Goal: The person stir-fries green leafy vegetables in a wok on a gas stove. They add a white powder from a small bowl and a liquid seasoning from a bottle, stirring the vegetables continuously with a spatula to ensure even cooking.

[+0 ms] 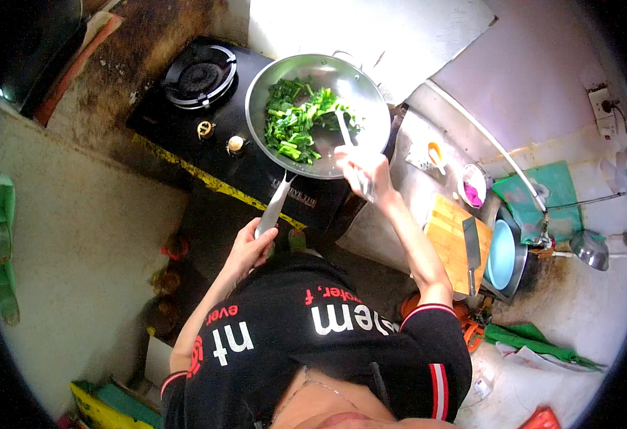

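Chopped greens (292, 121) lie in a wide metal pan (372, 107), mostly toward its left side, glare washing out those at the right. A pale utensil (343, 129) reaches in among them, its tip hard to make out. The right hand (365, 171) is closed around its shaft. The left hand (250, 247) grips the pan handle (275, 204), hiding its end. Beneath, the pan covers part of the black stove (160, 121). To the right, a cleaver (471, 243) lies on a cutting board (444, 229).
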The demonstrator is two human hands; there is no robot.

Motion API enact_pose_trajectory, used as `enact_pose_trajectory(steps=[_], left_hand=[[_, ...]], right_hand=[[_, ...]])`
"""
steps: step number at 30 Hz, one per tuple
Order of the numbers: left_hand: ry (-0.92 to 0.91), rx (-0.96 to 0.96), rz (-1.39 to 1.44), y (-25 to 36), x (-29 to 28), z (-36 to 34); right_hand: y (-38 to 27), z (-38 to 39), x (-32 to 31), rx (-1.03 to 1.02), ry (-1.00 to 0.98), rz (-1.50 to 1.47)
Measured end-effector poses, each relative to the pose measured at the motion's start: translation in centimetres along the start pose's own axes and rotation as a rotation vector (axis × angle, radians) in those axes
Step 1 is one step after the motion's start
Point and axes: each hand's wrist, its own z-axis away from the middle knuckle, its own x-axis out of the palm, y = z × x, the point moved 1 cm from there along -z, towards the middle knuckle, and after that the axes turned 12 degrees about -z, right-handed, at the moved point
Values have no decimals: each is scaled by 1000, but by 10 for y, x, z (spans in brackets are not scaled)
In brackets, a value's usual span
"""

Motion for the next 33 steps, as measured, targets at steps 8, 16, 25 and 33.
enact_pose_trajectory(steps=[8,16,25,33], left_hand=[[-8,9,11,-4,1,-3],[6,6,3,0,1,2],[9,-1,-2,2,-1,1],[-28,20,15,0,0,-5]], right_hand=[[32,-40,17,369,390,-353],[-75,7,0,21,-17,-314],[5,-61,-7,71,76,73],[13,-126,-52,432,67,229]])
